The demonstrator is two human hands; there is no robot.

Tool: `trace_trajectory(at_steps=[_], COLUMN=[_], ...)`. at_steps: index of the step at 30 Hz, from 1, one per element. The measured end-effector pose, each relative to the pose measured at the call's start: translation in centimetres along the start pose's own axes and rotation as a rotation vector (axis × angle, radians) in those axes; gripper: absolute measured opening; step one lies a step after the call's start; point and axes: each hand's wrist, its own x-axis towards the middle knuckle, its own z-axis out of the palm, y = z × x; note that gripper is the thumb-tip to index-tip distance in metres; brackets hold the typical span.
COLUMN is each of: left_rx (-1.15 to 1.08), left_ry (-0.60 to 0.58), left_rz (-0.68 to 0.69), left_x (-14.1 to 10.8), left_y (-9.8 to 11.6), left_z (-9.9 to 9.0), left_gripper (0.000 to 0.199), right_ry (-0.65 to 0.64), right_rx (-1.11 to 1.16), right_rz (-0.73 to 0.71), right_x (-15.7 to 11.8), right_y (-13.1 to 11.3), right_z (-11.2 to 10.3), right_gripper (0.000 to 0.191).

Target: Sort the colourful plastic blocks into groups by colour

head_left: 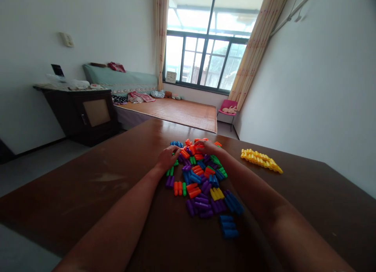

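Observation:
A loose pile of plastic bullet-shaped building blocks (202, 185) in orange, purple, blue, green and yellow lies on the brown table. Both of my arms reach to its far end. My left hand (168, 156) is closed at the pile's left edge, fingertips together beside orange and blue pieces; what they pinch is too small to make out. Curled over the far right part of the heap, my right hand (209, 147) has its fingers closed on an orange building block (199, 149). A separate blue block group (228, 226) lies nearest me.
Yellow blocks joined into a long shape (261, 160) lie on the table (88, 185) to the right. Beyond the table's far edge stand a bed with a mat (182, 110), a dark cabinet (96, 113) and a pink chair (228, 106).

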Motion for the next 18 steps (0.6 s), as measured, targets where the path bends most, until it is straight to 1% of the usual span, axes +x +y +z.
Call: trace_trajectory(at_steps=[3, 5, 6, 8, 11, 13, 16, 18], left_rx=[0.001, -0.007, -0.009, -0.006, 0.002, 0.010, 0.029, 0.038], left_ry=[0.011, 0.006, 0.001, -0.006, -0.004, -0.001, -0.006, -0.013], left_rz=[-0.017, -0.022, -0.025, -0.029, -0.027, -0.023, -0.007, -0.002], left_x=[0.1, 0.2, 0.2, 0.2, 0.1, 0.0, 0.0, 0.1], left_y=[-0.3, -0.3, -0.2, -0.1, 0.0, -0.1, -0.4, -0.6], left_z=[0.0, -0.1, -0.1, -0.3, -0.4, -0.5, -0.4, -0.2], left_gripper=[0.032, 0.032, 0.032, 0.033, 0.034, 0.034, 0.035, 0.036], right_ry=[-0.039, -0.074, -0.078, -0.046, 0.037, 0.058, 0.096, 0.152], right_rx=[0.160, 0.292, 0.357, 0.489, 0.735, 0.849, 0.880, 0.867], right_rz=[-0.111, -0.183, -0.196, -0.158, -0.030, 0.028, 0.083, 0.117], right_x=[-2.3, -4.1, -5.0, -6.7, -9.0, -10.5, -12.7, -14.4], right_y=[-1.0, -1.4, -1.6, -1.9, -2.2, -2.3, -2.1, -1.3], right_z=[-0.5, -0.7, -0.8, -0.9, -1.0, -1.1, -1.6, -1.8], right_gripper=[0.031, 0.033, 0.035, 0.041, 0.050, 0.053, 0.049, 0.044])
